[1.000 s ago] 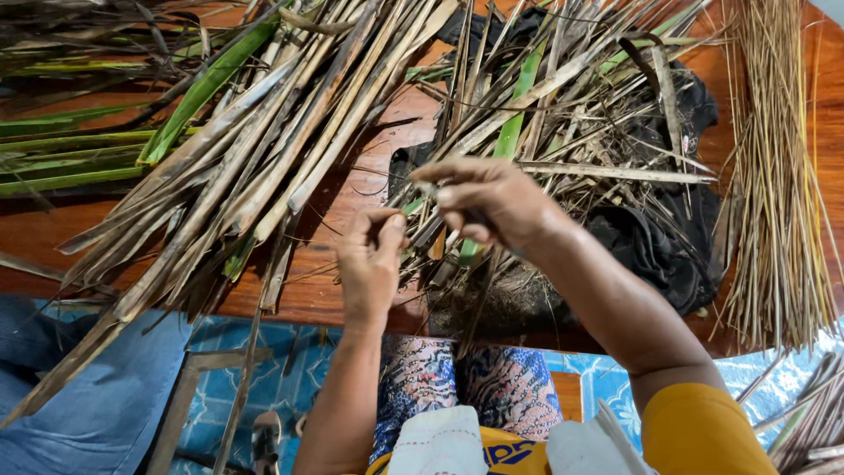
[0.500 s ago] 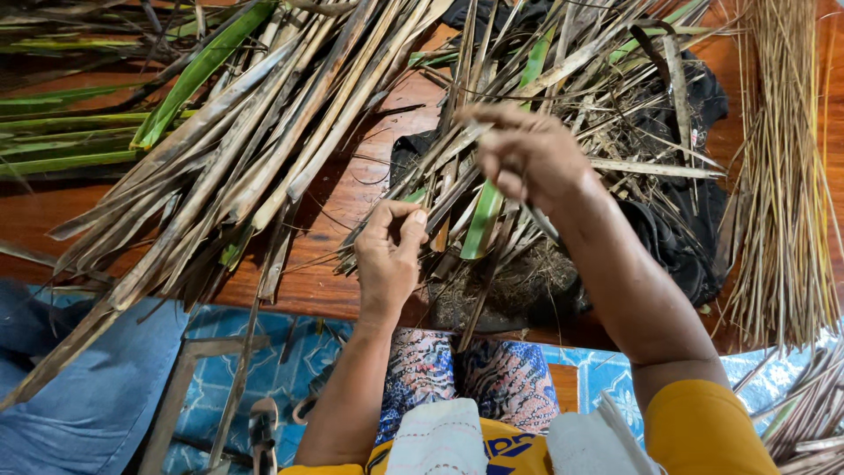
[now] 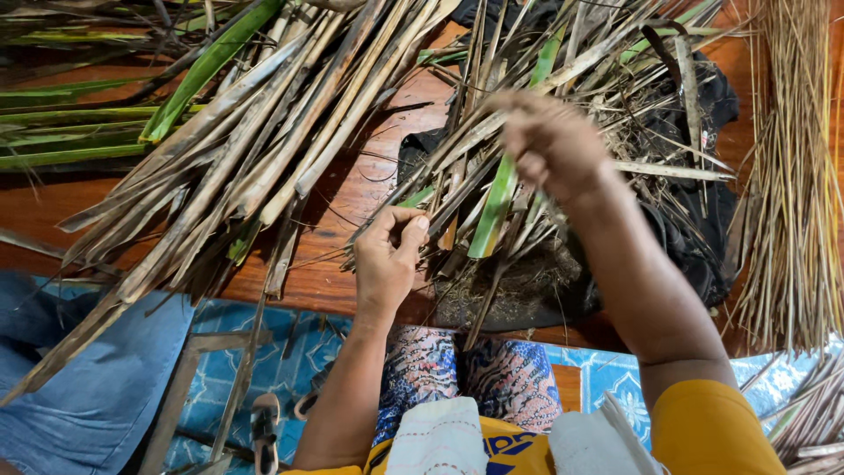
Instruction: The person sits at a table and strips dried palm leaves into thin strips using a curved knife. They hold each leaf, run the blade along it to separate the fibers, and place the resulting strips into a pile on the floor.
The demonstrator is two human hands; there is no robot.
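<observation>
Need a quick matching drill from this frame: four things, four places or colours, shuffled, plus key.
Things:
1. left hand
2. right hand
3. thin straw bundle
4. blue cloth

Descriptions:
A. lower left corner, below the wooden table edge
B. raised and blurred above the leaf pile
C. pinching dry strips at centre
D. pale tan, far right

Pairs: 1-C, 2-B, 3-D, 4-A

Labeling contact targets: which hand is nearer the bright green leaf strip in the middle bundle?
Right. The right hand is at the upper end of the green leaf strip, seemingly touching it. The left hand sits to the strip's left, pinching dry strips beside it.
</observation>
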